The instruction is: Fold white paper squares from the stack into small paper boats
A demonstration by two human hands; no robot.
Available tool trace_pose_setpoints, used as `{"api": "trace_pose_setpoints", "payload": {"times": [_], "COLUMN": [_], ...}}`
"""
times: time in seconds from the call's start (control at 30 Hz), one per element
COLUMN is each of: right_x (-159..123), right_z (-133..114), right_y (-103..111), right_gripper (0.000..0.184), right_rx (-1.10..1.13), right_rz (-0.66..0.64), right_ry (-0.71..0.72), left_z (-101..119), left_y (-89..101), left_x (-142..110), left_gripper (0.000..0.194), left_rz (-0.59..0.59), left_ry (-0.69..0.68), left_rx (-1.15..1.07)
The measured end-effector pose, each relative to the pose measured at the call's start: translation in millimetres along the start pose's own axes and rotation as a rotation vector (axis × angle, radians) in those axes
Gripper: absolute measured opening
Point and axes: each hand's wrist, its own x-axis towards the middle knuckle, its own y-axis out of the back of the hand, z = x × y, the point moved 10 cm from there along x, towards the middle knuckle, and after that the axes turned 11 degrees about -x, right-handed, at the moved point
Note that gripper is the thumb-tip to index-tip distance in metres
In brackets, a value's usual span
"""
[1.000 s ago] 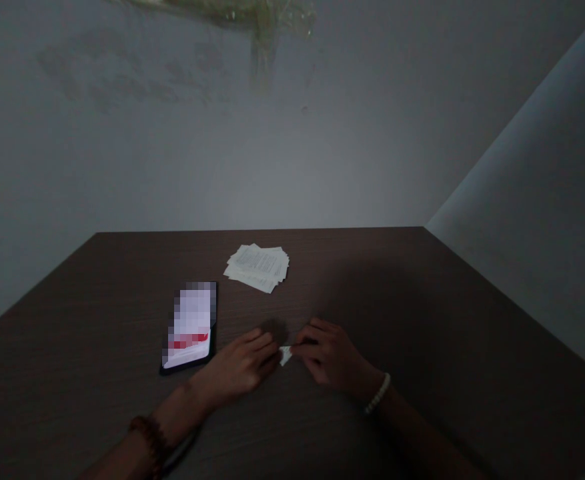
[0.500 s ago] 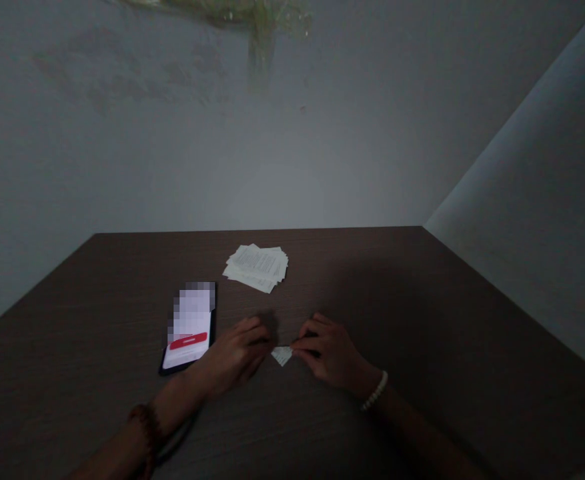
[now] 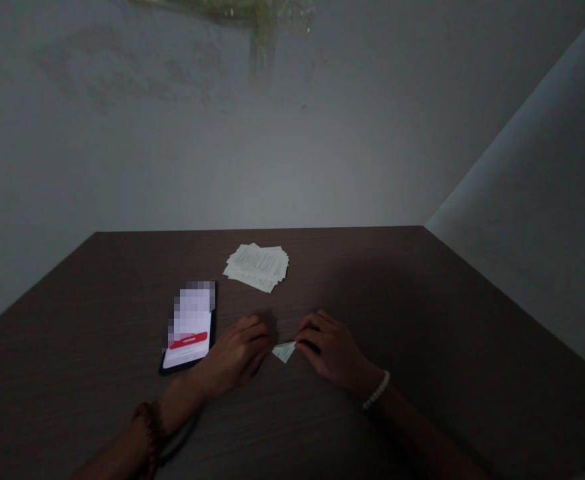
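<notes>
A small folded piece of white paper lies on the dark wooden table between my two hands. My right hand pinches its right edge with curled fingers. My left hand rests on the table just left of the paper, fingers bent and touching or nearly touching its left corner. A bead bracelet is on each wrist.
A smartphone with a lit screen lies left of my left hand. A loose stack of printed paper slips sits farther back at the middle. Grey walls close the table's far and right sides.
The folded paper has shifted slightly and shows more between the hands. My left hand drew back a little to the left; my right hand stayed on the paper.
</notes>
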Motion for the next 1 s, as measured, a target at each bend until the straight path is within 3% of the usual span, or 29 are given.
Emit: {"api": "trace_pose_setpoints", "payload": {"times": [0.37,0.77,1.0], "right_x": [1,-3,-1], "right_z": [6,-36,-31], "right_y": [1,-2,-1], "right_gripper": [0.005,0.009,0.013], "right_rx": [0.069,-0.405,-0.372], "right_rz": [0.028,-0.059,-0.089], "right_ry": [-0.042,0.38,0.305], "left_z": [-4,22,21], "left_y": [2.3,-1.5,1.5], "left_x": [0,3,3], "left_gripper": [0.022,0.027,0.017], "left_rz": [0.034,-0.024,-0.042], "left_ry": [0.004,-0.192,-0.048], "left_rx": [0.059,0.359,0.163]}}
